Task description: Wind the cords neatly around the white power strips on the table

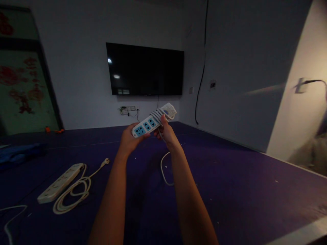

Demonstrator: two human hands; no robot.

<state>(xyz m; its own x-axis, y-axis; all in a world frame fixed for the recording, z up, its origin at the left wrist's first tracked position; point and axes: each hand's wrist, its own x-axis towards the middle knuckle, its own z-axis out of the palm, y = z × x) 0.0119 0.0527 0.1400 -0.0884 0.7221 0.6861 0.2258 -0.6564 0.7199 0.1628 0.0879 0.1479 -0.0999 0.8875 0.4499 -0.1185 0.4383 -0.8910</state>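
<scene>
A white power strip [146,126] with blue socket faces is held up in front of me, tilted with its far right end higher. My left hand [129,139] grips its lower left end, thumb along the near edge. Several turns of white cord [157,114] are wrapped around the strip's upper right part. My right hand [165,131] closes on the cord beside those turns, its thumb pressing against the strip. A loose length of the cord [163,172] hangs below in a loop, partly hidden behind my right forearm.
Another white power strip [61,183] lies on the purple surface [230,190] at the left, its coiled cord [73,195] and plug [106,161] beside it. More white cord [11,221] is at the lower left. Blue cloth [20,152] lies farther back. A television [145,69] hangs on the wall.
</scene>
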